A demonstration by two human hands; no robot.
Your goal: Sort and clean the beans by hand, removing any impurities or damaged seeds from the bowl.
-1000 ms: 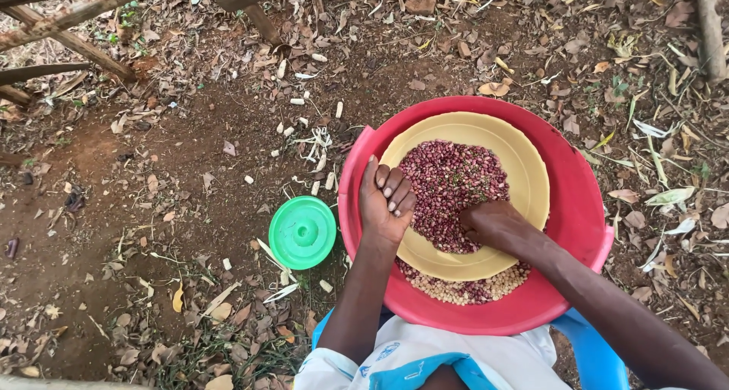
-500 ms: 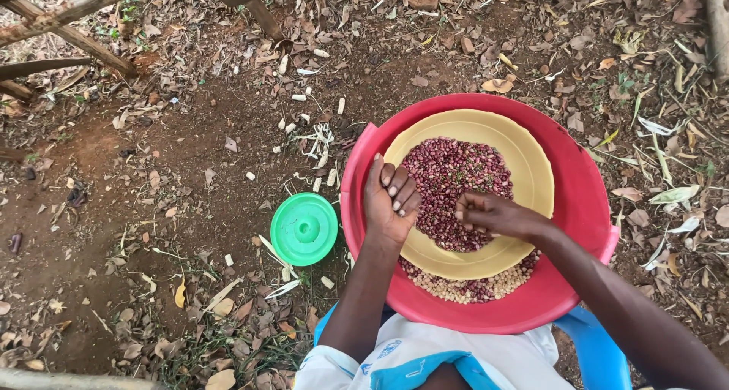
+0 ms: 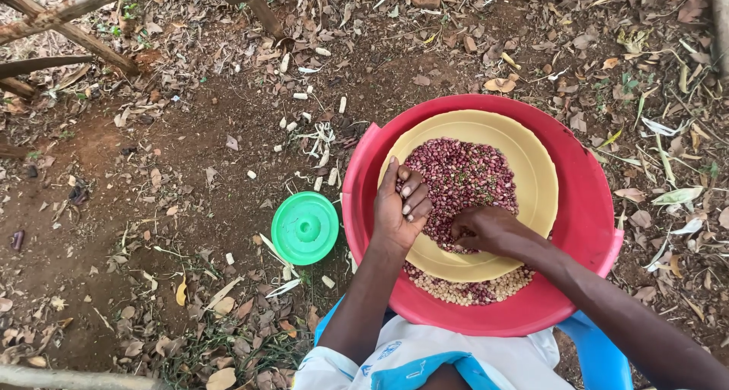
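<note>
Red-speckled beans [image 3: 461, 179] lay heaped in a yellow plastic plate [image 3: 531, 162], and that plate sat inside a larger red basin [image 3: 585, 208] resting on the person's lap, as the head camera looked straight down. More beans, paler ones mixed with a few red, had gathered in the bottom of the basin [image 3: 471, 290], just under the near rim of the plate.

The left hand [image 3: 400, 208] rested on the plate's left edge, its fingers [image 3: 410, 189] curled loosely together with the tips turned toward the heap; whether they enclosed any beans could not be told. The right hand [image 3: 486, 230] lay palm down on the near edge of the heap, fingers [image 3: 463, 234] bent and pinched in among the beans, touching them, though what they gripped was hidden under the knuckles. Both hands sat close, the heap spreading away just beyond their fingertips.

Well to the left of the left hand's fingers, on the bare ground, lay a round green lid [image 3: 304, 227], just beside the basin's outer wall. Pale bits of husk and stalk [image 3: 323, 143] were scattered on the soil beyond it. Dry leaves [image 3: 228, 306] covered the earth all round, and wooden poles [image 3: 72, 33] crossed the far left corner. A blue chair edge [image 3: 600, 352] showed beneath the basin, beside a pale garment [image 3: 425, 360]
</note>
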